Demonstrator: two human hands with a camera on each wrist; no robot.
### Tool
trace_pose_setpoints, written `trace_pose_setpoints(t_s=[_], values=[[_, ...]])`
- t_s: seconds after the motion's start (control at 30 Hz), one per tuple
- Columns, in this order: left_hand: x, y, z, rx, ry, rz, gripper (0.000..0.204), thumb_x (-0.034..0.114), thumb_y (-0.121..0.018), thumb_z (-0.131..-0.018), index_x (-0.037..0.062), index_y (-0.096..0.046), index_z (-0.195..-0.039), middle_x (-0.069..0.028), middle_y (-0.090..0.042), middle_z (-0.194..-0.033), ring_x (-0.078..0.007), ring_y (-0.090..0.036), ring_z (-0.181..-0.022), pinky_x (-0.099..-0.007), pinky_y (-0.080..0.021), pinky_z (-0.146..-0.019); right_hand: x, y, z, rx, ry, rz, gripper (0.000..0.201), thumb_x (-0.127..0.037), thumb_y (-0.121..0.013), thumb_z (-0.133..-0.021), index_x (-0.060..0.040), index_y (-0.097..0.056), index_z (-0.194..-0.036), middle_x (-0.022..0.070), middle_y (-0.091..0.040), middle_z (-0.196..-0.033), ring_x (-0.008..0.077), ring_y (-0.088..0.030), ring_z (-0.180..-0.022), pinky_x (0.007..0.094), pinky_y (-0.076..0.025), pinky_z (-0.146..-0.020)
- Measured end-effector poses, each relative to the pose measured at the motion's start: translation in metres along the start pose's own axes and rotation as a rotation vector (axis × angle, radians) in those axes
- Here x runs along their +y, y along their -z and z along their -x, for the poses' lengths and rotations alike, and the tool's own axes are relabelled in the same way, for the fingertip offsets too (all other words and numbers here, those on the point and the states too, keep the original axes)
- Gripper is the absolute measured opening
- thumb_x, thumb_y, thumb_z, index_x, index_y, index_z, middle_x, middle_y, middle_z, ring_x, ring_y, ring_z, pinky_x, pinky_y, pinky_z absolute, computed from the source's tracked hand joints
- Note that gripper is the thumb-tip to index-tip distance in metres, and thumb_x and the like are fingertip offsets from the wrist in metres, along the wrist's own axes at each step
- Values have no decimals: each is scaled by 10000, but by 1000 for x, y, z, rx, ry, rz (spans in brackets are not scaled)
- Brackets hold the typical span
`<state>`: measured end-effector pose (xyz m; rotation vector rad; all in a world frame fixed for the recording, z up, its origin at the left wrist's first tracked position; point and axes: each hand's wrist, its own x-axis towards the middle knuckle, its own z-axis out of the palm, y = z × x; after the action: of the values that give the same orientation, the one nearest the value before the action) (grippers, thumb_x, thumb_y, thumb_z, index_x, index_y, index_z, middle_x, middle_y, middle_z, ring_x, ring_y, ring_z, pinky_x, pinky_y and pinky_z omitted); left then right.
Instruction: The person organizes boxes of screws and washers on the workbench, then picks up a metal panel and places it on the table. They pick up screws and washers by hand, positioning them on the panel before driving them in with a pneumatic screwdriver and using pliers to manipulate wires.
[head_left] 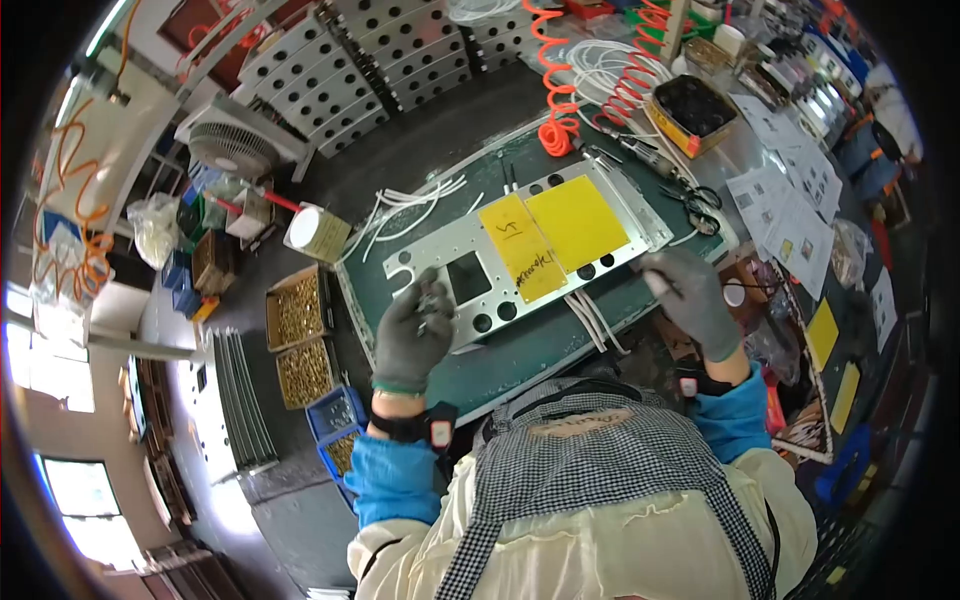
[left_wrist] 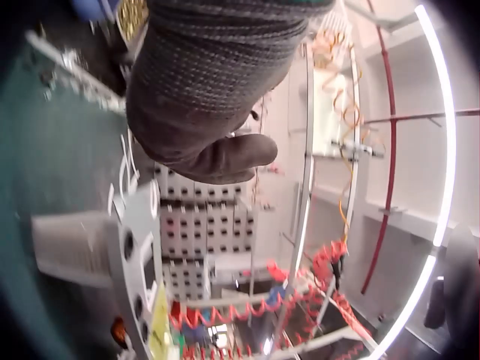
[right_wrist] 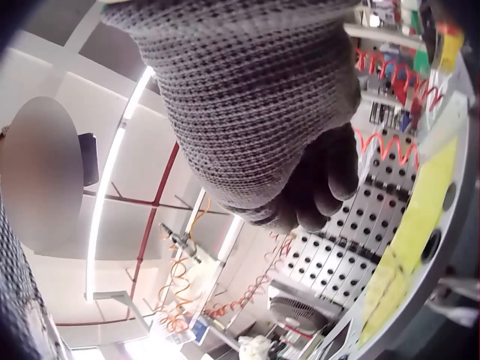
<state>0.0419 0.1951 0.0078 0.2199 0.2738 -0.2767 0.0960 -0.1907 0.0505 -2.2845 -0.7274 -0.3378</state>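
- two hands in gray gloves are by one long metal panel (head_left: 470, 238), which lies on a green mat (head_left: 365, 290).
- the left hand (head_left: 415, 335) is at the panel's left end, fingers curled round small shiny bits (head_left: 428, 300), too small to name.
- the right hand (head_left: 695, 300) is near the panel's right end, fingers bent in; i cannot tell if it holds anything.
- white tubes (head_left: 595, 322) poke out at the panel's near side.
- the panel looks stiff, smooth and a bit heavy; both ends look best to hold, away from the yellow sheets (head_left: 577, 222).
- black pen marks are on the panel's yellow strip (head_left: 522, 245), too messy to read. no brand is clear.
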Motion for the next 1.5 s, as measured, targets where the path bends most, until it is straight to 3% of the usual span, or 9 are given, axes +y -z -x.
trace_pose_setpoints(t_s=[0.13, 0.27, 0.4, 0.73, 0.97, 1.07, 1.27, 1.33, 1.5], values=[[-20, -21, -66, -100, 325, 62, 368, 129, -459, -983, -2, -475, -1327, -100, -552, -1133, -197, -529, -998, -271, -504, -728, 17, 40, 36, 33, -212, 113, 136, -59, -654, -827, -18, -642, -956, 152, -645, -889, 323, -642, -826, 387, -503, -731], [-35, -7, -83, -33, 281, -429, 347, 133, -487, -982, 9, -508, -1304, -78, -592, -1086, -160, -561, -919, -225, -474, -642, 39, 68, 80, 43, -396, 209, 179, -114, -646, -837, -10, -658, -983, 169, -663, -919, 342, -643, -852, 400, -504, -776], [-27, 14, -85, -57, 469, -16, 302, 125, -500, -984, 48, -522, -1276, -27, -567, -992, -121, -528, -826, -189, -440, -590, 59, 88, 120, -73, -649, 259, 255, -232, -633, -847, -33, -676, -1001, 170, -680, -917, 355, -646, -866, 409, -502, -788], [-7, 6, -41, 178, 103, 239, 217, 175, -491, -997, 49, -619, -1118, -47, -683, -1051, -174, -650, -1011, -290, -543, -687, 225, 24, 25, 59, -479, -248, 366, -190, -641, -841, -19, -623, -1164, 144, -664, -1029, 250, -644, -937, 357, -501, -814], [-63, -19, -55, 271, -122, 322, 269, 183, -445, -1016, -19, -580, -1131, -106, -657, -1092, -204, -646, -1027, -273, -570, -734, 308, -12, -111, -162, -402, 208, 497, -252, -645, -802, -46, -579, -1250, 217, -631, -1141, 395, -615, -1043, 447, -498, -886], [-86, 6, -66, 205, -283, -151, 268, 190, -450, -1019, -8, -565, -1158, -90, -658, -1077, -182, -646, -1006, -258, -569, -705, 322, -32, -133, -245, -357, 352, 472, -271, -647, -805, -50, -596, -1219, 210, -632, -1116, 386, -620, -1037, 465, -490, -897], [-122, -37, -90, 383, -147, 188, 257, 279, -554, -989, 47, -589, -1094, -40, -687, -984, -137, -653, -845, -223, -498, -611, 276, -74, -148, -534, -214, 205, 586, -505, -701, -787, -109, -562, -1196, 183, -667, -1072, 359, -657, -987, 469, -514, -852], [-122, -9, -100, 450, -242, -192, 282, 324, -587, -970, 69, -607, -1088, -29, -689, -966, -96, -616, -765, -209, -474, -594, 294, -112, -142, -599, -243, 207, 726, -461, -737, -749, -104, -475, -1325, 199, -626, -1151, 355, -639, -1029, 470, -518, -859], [-144, -53, -124, 408, -95, 162, 260, 308, -651, -934, 68, -635, -1033, 16, -608, -849, -60, -463, -672, -185, -414, -556, 300, -146, -148, -511, -416, 60, 919, -319, -782, -656, 3, -381, -1418, 204, -680, -1021, 352, -680, -909, 470, -536, -775]])
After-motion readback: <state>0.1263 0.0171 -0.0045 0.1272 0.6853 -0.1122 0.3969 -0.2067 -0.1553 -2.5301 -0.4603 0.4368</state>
